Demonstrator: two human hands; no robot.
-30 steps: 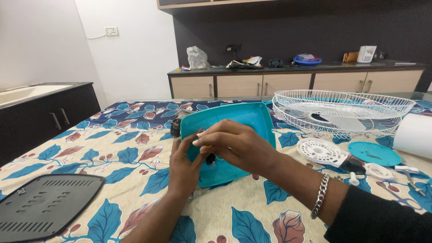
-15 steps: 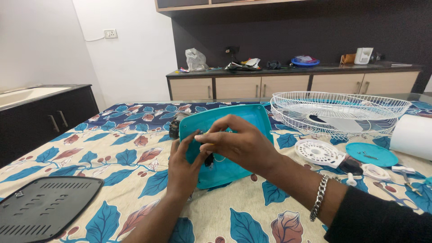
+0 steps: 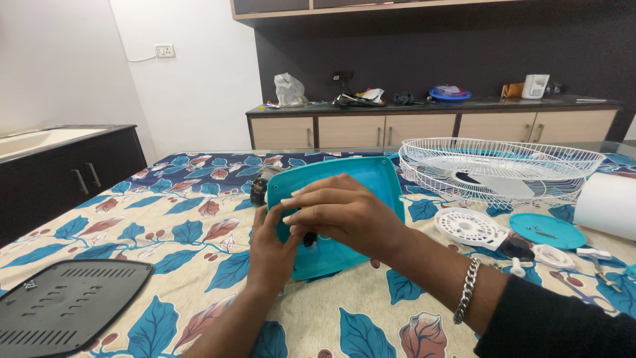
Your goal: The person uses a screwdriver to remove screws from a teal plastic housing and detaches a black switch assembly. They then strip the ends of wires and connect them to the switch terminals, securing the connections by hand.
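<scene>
A person sits at a bench covered with a cream cloth printed with blue and rust leaves, and both bare hands work on a teal plastic panel that rests tilted near the middle of the cloth, its far edge raised. The left hand cups the panel's near left edge from below, fingers curled against it. The right hand, with a silver chain bracelet on the wrist, lies across the panel's face with its fingers pressed together; they seem to pinch a small dark part against the plastic, though what it is cannot be made out. The panel looks light, stiff and smooth, likely slippery and able to crack if bent, so its raised rim seems the safest place to hold. A black vented plate lies flat at the near left. To the right sit a white wire fan guard, a white round perforated disc, a teal round cap and a white roll. Behind, a long dark-topped counter holds a crumpled clear bag at its left, a blue dish and a small white box near the right; any labels are too small to tell.
</scene>
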